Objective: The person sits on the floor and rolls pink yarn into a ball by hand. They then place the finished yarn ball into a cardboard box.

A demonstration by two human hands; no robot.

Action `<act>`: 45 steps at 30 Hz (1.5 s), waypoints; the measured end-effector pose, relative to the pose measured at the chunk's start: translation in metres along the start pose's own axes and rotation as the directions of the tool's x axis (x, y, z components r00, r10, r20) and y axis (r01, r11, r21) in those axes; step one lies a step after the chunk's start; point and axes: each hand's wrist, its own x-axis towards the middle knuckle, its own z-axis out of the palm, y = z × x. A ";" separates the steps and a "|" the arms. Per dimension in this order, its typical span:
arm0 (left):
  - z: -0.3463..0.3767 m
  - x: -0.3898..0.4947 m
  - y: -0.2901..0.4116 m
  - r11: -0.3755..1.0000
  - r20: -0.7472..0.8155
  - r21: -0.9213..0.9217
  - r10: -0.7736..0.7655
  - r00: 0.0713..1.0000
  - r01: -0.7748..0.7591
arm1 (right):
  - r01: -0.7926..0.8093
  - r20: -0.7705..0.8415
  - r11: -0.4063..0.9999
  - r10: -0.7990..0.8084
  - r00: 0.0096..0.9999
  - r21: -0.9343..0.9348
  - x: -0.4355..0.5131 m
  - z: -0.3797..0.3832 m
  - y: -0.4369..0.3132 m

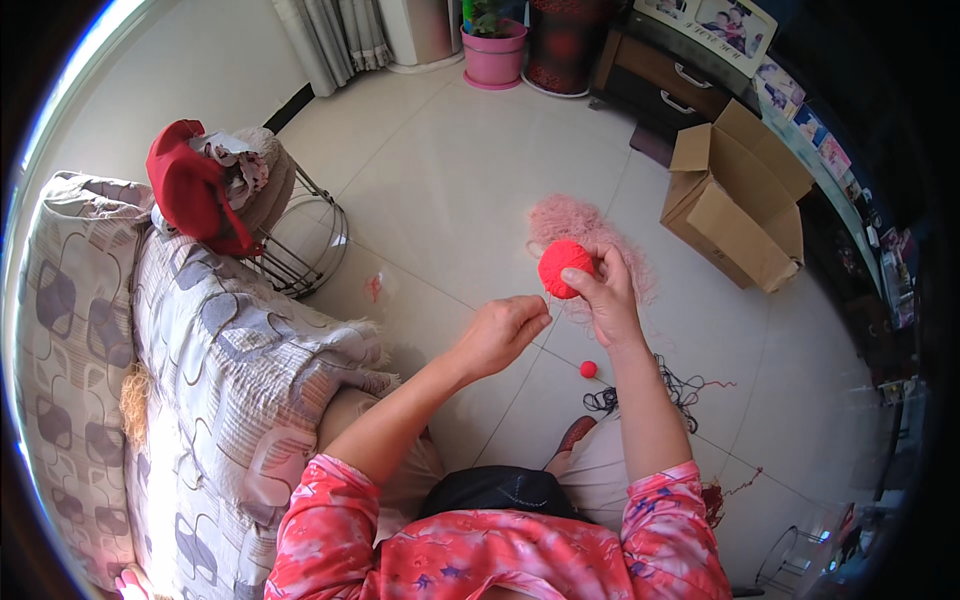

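A round ball of bright red yarn (562,268) is held up by my right hand (611,292), thumb on its near face and fingers behind it. Below and left of the ball, my left hand (508,330) pinches a red strand (549,298) that runs up to the ball. Beyond them on the floor lies a loose heap of pink yarn (574,217), partly hidden by the ball and my right hand. A small red ball (588,369) rests on the tiles below my hands. A dark tangle of yarn (679,386) is partly covered by my right forearm.
On the left stands a sofa with a patterned cover (225,337), with tan yarn (135,405) on it. Cloths, one red (184,180), top a wire-frame stool (307,255). An open cardboard box (724,232) sits at right, before a drawer cabinet (660,75). A pink plant pot (493,54) stands far back.
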 end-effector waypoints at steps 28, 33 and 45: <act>-0.001 0.002 0.002 0.994 -0.078 0.085 0.078 0.994 -0.071 | 0.024 0.018 1.000 -0.024 1.000 0.010 -0.010 0.000 0.014; -0.002 0.006 0.007 0.970 -0.065 0.023 0.243 0.968 -0.242 | -0.201 0.126 0.968 0.220 0.967 -0.147 -0.016 -0.013 0.020; 0.002 0.021 -0.011 0.864 -0.024 -0.501 -0.070 0.997 0.048 | -0.442 0.641 0.839 0.153 0.752 0.319 -0.033 -0.024 0.006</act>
